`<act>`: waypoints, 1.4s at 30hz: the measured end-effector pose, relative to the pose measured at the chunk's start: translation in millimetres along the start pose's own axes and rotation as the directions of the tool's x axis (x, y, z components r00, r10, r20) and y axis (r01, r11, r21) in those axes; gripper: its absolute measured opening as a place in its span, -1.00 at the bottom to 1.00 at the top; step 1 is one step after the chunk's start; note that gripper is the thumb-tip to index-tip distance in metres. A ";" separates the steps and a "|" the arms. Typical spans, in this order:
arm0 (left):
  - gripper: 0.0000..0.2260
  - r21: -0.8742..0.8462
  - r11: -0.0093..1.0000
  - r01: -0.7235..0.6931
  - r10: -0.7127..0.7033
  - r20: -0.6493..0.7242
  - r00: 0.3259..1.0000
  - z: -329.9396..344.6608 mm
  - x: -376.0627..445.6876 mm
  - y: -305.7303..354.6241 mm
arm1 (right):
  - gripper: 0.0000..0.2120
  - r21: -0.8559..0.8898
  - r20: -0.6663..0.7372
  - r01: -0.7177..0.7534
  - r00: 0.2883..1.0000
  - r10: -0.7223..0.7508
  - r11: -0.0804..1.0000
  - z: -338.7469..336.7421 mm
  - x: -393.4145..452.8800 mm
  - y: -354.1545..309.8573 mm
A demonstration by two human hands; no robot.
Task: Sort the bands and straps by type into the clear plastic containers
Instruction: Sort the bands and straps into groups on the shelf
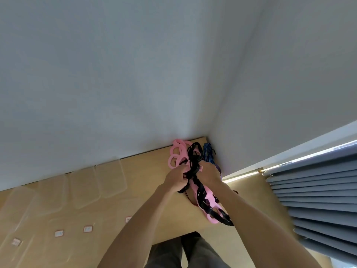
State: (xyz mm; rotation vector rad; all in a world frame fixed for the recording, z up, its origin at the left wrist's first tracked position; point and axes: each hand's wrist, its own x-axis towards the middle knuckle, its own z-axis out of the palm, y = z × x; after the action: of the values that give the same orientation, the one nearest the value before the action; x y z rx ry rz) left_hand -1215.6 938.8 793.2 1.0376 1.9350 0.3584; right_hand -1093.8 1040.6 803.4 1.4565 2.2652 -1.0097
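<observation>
Two hands, left hand [176, 178], right hand [209, 172], gripping tangled looped straps [195, 163]

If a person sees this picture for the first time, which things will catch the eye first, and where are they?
First, the tangled bundle of pink looped straps and black perforated bands, held up at the centre by the left hand and the right hand, each with a closed grip, above the far corner of the light wooden table. Next, the row of clear plastic containers on the table's left, along the wall. The grey pleated blind fills the right side.
</observation>
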 end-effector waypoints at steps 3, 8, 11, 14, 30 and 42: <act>-0.51 -0.003 1.000 0.018 -0.018 -0.062 0.998 -3.0 6.0 -2.0 | -0.68 -0.019 -0.073 0.031 0.997 -0.032 0.999 3.3 4.1 -8.7; -0.50 0.036 0.999 0.007 -0.006 -0.042 0.999 -6.7 13.7 -10.9 | -0.71 -0.008 -0.112 0.065 0.992 -0.065 0.998 29.1 6.8 -21.5; -0.43 0.091 0.996 -0.014 0.014 -0.003 1.000 -5.8 18.4 -17.5 | -0.67 -0.022 -0.076 0.041 0.996 -0.042 0.999 43.5 7.2 -17.0; -0.38 0.142 0.988 -0.057 0.056 0.014 0.998 -7.0 22.7 -24.4 | -0.67 0.000 -0.064 0.008 0.998 -0.008 1.000 50.1 4.6 -13.3; -0.68 -0.240 0.937 -0.253 0.140 -0.405 0.903 -111.0 27.6 5.2 | -0.76 0.300 -0.354 0.035 0.932 0.078 0.953 18.2 6.2 -76.2; -0.80 -0.432 0.805 -0.405 0.177 -0.478 0.860 -195.4 -25.8 6.5 | -0.91 0.488 -0.588 0.350 0.809 0.004 0.800 -25.6 -15.2 -180.6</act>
State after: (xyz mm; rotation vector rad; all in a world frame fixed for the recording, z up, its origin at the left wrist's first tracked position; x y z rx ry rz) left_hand -1364.1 951.0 922.5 0.9395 1.8575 1.3112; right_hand -1241.4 1001.6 904.5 2.0350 2.6856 -1.6222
